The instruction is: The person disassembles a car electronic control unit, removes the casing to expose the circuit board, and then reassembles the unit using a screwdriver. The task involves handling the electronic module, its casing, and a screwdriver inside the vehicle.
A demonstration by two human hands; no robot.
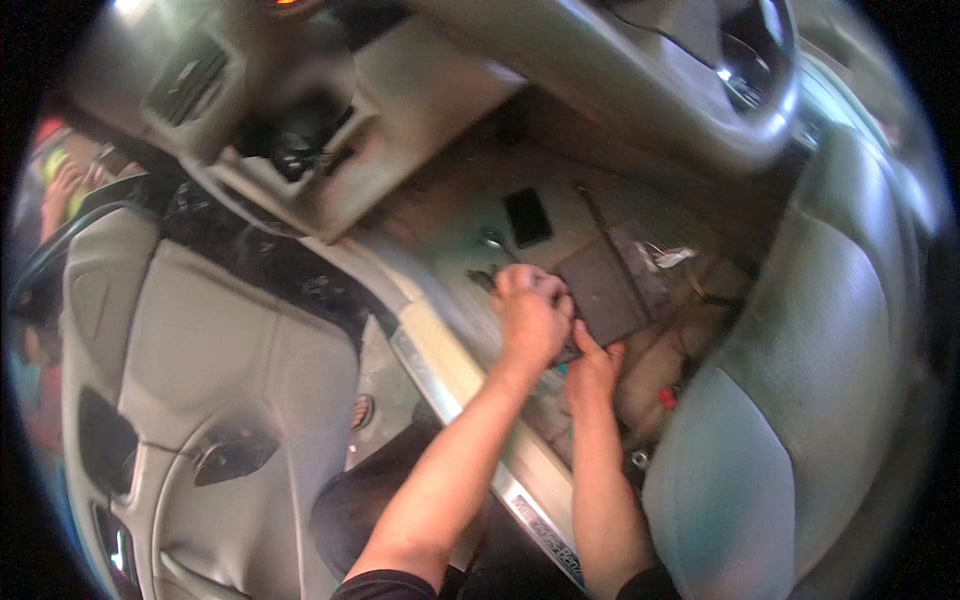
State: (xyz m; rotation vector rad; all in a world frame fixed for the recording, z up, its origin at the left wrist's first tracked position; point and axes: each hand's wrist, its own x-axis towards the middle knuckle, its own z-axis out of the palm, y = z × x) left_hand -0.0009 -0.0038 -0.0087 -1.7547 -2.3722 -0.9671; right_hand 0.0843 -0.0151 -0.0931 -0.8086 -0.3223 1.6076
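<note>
A dark flat case (603, 290) lay slantwise just right of the centre of the frame, low in the footwell of a vehicle. The right hand (596, 368) gripped its lower edge, thumb against the rim, fingers folded beside and partly out of sight, seemingly to keep it steady. The left hand (533, 305) was bent over the case's left end with its fingers curled; whether they pinched something small there, I could not tell. Having a hand at each of two sides probably stopped the case from sliding.

Above it, a black phone-like slab (527, 217) lay flat, with a small shiny round piece (490, 237) just to its left, perhaps set there for easy reach. A whitish crumpled item (672, 256) was near the case's right side, and a small red object (668, 397) lay lower right.

The footwell floor (440, 235) looked grey-green and scuffed. A pale door sill (435, 335) ran diagonally beneath the forearms. The grey seat (810, 330) filled the right, the steering wheel (770, 140) the upper right, and the open door (220, 330) the left. Another person's hand (62, 190) showed at the upper left.
</note>
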